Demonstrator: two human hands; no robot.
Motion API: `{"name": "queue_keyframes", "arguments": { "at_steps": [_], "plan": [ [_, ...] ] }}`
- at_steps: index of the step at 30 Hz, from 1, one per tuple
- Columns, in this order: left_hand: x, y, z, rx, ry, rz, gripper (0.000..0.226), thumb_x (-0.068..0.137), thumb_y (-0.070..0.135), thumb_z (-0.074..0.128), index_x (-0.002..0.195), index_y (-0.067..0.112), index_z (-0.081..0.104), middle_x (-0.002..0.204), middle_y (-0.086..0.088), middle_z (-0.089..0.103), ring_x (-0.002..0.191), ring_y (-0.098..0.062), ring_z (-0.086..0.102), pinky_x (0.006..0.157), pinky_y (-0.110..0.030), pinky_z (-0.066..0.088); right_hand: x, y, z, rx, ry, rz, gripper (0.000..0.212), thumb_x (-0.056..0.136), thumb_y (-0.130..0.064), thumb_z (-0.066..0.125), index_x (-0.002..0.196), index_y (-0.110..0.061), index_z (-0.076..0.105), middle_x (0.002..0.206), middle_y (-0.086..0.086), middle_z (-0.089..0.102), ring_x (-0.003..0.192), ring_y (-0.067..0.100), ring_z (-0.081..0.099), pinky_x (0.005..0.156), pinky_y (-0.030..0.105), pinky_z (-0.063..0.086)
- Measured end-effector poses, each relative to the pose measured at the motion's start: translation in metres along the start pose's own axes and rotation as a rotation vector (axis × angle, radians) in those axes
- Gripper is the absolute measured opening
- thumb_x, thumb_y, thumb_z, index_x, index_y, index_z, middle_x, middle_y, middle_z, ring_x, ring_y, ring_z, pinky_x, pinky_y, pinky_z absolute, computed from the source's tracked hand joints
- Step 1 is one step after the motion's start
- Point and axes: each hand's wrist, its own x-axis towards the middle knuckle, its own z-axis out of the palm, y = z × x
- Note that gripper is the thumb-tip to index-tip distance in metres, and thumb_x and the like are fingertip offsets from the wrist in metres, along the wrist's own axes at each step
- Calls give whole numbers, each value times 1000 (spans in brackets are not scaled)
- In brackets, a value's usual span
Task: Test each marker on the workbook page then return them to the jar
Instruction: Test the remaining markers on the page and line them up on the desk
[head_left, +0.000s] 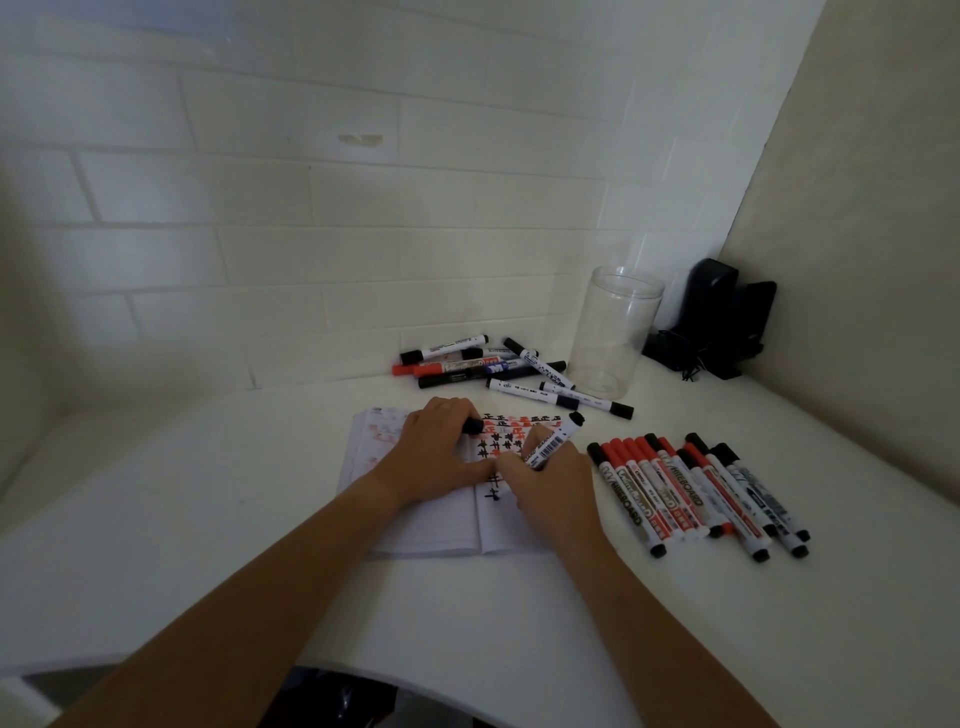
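An open workbook (431, 525) lies on the white table, its right page covered with red and black test marks. My right hand (550, 483) grips a black-ended whiteboard marker (553, 441) with its tip down on the page. My left hand (436, 452) rests on the workbook and holds a black marker cap (474, 426) in its curled fingers. The clear empty jar (615, 332) stands upright at the back right. One pile of markers (498, 366) lies behind the workbook. A row of red and black markers (696, 488) lies to the right of it.
A black device with cables (722, 322) stands in the back right corner beside the jar. White tiled walls close the table at the back and a beige wall (857, 260) on the right. The table's curved front edge (415, 686) is near me.
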Motion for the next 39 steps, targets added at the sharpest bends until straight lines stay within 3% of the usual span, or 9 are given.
{"name": "queue_keyframes", "arguments": {
  "at_steps": [3,7,12,17,20,23,28,33,39],
  "plan": [
    [0,0,0,5,-2,1,58,72,72,59,107,26,54,104,11,54,98,-9,46,90,-40,43,0,1,-1,39,37,17,29,83,-10,66,63,-18,46,49,-6,48,47,13,46,45,25,37],
    [-1,1,-1,13,-11,8,59,73,73,56,108,25,55,105,10,54,101,-10,46,90,-40,42,0,2,-1,40,28,9,25,83,-11,66,65,-16,50,52,1,53,47,12,45,45,26,37],
    [-2,4,-4,30,-30,4,62,73,74,53,109,24,55,105,11,51,100,-9,44,90,-38,41,1,0,-1,24,-23,5,34,81,-9,66,59,-21,42,43,-12,41,43,5,37,44,25,33],
    [-2,6,-4,61,-29,22,56,77,70,51,108,24,56,106,10,53,102,-9,43,89,-37,39,1,2,-1,48,38,1,29,86,-10,65,65,-17,45,49,-10,43,45,5,38,44,20,33],
    [-3,7,-5,51,-31,41,41,83,60,48,105,25,55,106,9,53,101,-10,44,89,-37,37,6,3,-5,157,119,3,28,93,-20,68,74,-11,51,59,-3,49,51,6,43,48,20,37],
    [-4,9,-7,-2,-39,41,26,81,41,46,102,26,53,105,9,51,100,-11,41,89,-39,37,7,-2,-9,311,97,-8,24,93,-28,73,84,-15,55,62,-3,55,52,8,48,48,22,41],
    [-5,9,-9,-64,-12,68,38,73,38,47,106,24,55,110,7,51,103,-15,41,88,-40,41,6,-2,-4,379,1,7,18,94,-25,73,90,-14,60,58,1,58,46,17,49,44,25,39],
    [-6,9,-12,-121,0,76,38,72,37,53,108,23,56,108,7,52,102,-16,43,89,-44,45,4,-1,-2,364,-8,-10,20,94,-28,73,91,-13,61,51,-1,54,44,17,47,46,28,40],
    [-9,15,-16,-186,-12,174,34,72,25,61,106,19,59,107,4,54,102,-20,47,89,-35,43,7,0,0,381,-43,-36,14,88,-17,79,91,-14,66,82,5,70,56,4,55,53,19,43]
  ]
}}
